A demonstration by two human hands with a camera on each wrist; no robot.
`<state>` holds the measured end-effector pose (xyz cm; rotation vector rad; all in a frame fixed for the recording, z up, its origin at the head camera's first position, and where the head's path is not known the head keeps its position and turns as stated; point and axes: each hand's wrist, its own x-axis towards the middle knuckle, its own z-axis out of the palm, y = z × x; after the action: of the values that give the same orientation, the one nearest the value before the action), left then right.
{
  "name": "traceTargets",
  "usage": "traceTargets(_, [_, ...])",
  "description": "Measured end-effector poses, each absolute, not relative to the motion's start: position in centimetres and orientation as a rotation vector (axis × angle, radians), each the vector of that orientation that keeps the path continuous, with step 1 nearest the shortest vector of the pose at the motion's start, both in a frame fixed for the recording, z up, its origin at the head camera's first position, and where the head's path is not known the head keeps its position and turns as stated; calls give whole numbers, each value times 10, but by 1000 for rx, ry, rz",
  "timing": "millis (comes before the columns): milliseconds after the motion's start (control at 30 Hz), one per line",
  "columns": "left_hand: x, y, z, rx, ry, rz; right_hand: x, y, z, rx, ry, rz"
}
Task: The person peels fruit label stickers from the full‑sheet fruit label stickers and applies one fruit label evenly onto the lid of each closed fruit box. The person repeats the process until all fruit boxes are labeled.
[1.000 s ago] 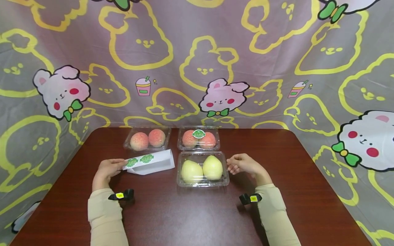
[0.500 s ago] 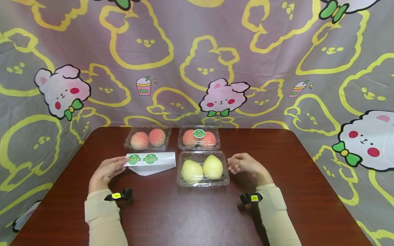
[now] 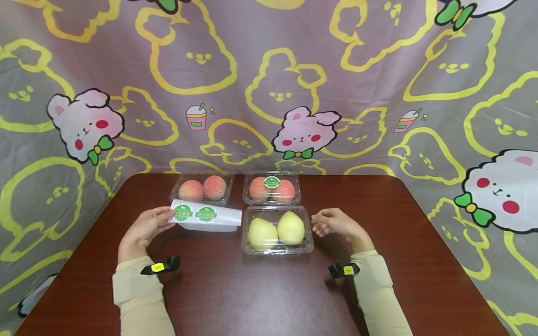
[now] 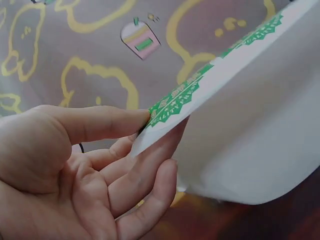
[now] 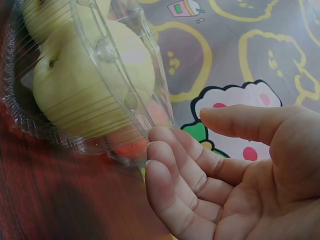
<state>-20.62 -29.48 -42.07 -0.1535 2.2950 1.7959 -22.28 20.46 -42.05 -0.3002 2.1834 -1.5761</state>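
Observation:
Between thumb and fingers, my left hand (image 3: pixel 144 228) pinches the left end of a white sticker strip (image 3: pixel 224 216) bearing two green round labels. The left wrist view shows the thumb on a green label (image 4: pixel 175 104), while the strip's paper (image 4: pixel 250 135) curves away to the right. Beside the right end of a clear plastic box (image 3: pixel 277 252) is my right hand (image 3: pixel 338 227), its fingers loosely bent and holding nothing. Two pale yellow-green pears (image 3: pixel 291 228) lie inside that box. In the right wrist view the fingertips (image 5: pixel 157 150) are close to the box; contact cannot be told.
Behind stand two clear boxes of peaches; the right box (image 3: pixel 297 189) has a green round label (image 3: pixel 271 182) on its lid, and the left box (image 3: pixel 229 186) shows none. A patterned curtain (image 3: pixel 361 154) surrounds the dark wooden table (image 3: pixel 252 298).
My left hand has tilted and raised the sticker strip, so its labelled face shows more fully and its right end comes near the pear box. My right hand has stayed nearly still.

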Motion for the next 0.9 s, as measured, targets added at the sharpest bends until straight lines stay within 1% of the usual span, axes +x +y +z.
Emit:
traceTargets(533, [-189, -277, -382, -24, 2344, 1949, -222, 206, -415, -288, 2225, -1600])
traceTargets(900, [-179, -261, -366, 36, 2179, 2322, -219, 196, -411, -291, 2264, -1675])
